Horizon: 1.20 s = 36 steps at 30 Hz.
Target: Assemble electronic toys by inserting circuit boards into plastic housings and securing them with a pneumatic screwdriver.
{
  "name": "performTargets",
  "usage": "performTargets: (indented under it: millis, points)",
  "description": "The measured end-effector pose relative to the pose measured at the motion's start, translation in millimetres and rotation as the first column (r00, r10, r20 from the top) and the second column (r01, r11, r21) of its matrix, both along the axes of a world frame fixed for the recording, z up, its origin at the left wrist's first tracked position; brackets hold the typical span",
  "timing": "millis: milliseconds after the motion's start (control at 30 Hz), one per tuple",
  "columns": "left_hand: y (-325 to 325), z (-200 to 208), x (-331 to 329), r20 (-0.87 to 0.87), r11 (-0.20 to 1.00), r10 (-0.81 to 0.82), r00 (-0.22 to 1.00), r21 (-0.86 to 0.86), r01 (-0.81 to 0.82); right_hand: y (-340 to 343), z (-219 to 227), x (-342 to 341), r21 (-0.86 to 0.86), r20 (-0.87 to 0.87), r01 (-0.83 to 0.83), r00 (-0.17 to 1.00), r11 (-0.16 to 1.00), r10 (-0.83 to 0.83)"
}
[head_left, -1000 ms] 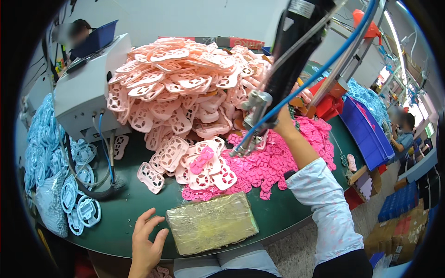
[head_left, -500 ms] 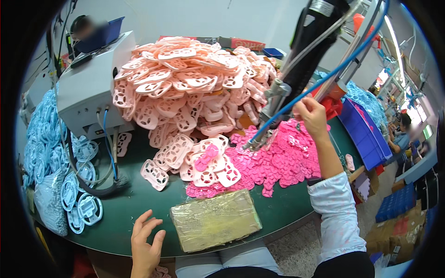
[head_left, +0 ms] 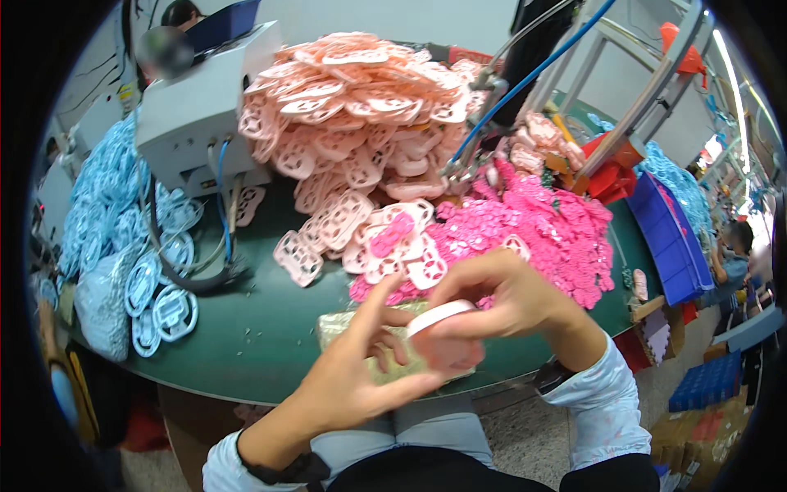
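The right hand [head_left: 508, 299] holds the pink part [head_left: 448, 351] over the block [head_left: 331, 325], fingers pinched near its rim; the left hand [head_left: 348, 377] curves wide beside it, contact unclear. I'd grip lightly, as it may bend, and steady it left-handed.

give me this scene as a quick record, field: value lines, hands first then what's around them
right hand: grips a pale pink piece with a whitish rim
left hand: open beside the piece, contact unclear
under the hands: wrapped yellowish block on the green table, partly hidden
beyond the block: bright pink pile
far side: tall pale pink pile
left side: grey machine, light blue pieces
right side: blue-purple bin
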<state>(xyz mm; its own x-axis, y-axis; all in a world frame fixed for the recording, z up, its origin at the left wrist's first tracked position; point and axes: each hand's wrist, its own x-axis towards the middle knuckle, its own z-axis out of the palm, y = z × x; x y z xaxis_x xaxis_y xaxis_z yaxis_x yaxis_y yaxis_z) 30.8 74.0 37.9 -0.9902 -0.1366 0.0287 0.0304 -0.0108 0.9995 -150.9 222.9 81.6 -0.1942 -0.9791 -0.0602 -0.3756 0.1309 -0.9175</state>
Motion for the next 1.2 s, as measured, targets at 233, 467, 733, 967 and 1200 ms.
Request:
performTargets:
  millis: [233, 467, 733, 967, 1200]
  points:
    - [-7, -17, 13, 0.040, 0.895, 0.345, 0.938, 0.288, -0.341, -2, -59, -4, -0.161, 0.468, 0.000, 0.880, 0.987, 0.076]
    - [-13, -36, 15, 0.112, 0.751, 0.466, 0.878, 0.475, -0.459, 21, -106, 65, 0.015, 0.511, 0.094, 0.855, 0.995, -0.089]
    - [-17, -50, 18, 0.194, 0.659, 0.410, 0.891, 0.613, -0.436, 32, -105, 82, -0.323, 0.058, 0.247, 0.969, 0.914, -0.242]
    - [-6, -58, 24, 0.116, 0.823, 0.445, 0.888, 0.338, -0.457, 50, -93, 53, -0.233, 0.281, 0.585, 0.805, 0.777, -0.522]
    - [18, -83, 24, -0.042, 0.625, 0.389, 0.920, -0.722, -0.297, 24, -103, 40, -0.122, 0.441, 0.614, 0.737, 0.780, -0.512]
